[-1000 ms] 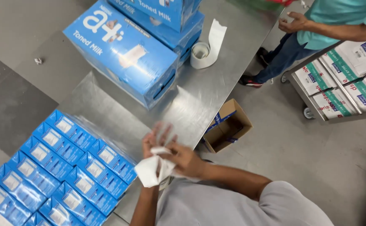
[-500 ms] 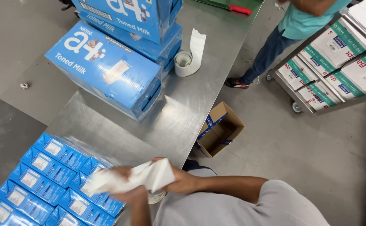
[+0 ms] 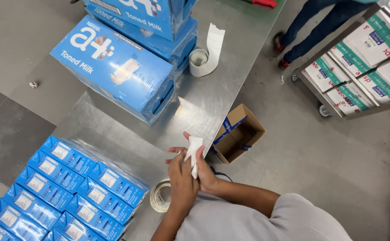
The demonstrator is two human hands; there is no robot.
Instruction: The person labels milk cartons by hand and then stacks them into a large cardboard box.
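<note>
Both hands, left and right, pinch a white paper strip over the steel table edge, beside a tape roll; a firm, even 2-handed grip should prevent tearing.

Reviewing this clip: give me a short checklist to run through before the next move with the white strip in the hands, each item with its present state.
1. White strip held by both hands: ok, the left hand and right hand pinch it together.
2. Strip off the steel table: ok, raised at the table's near edge.
3. Tape roll within reach: ok, it lies just beside the left hand.
4. Row of small blue cartons undisturbed: ok, they stand packed in rows.
5. Strip's sticky side: cannot tell.
6. Open cardboard box on the floor out of the way: ok, beside the table.
</note>
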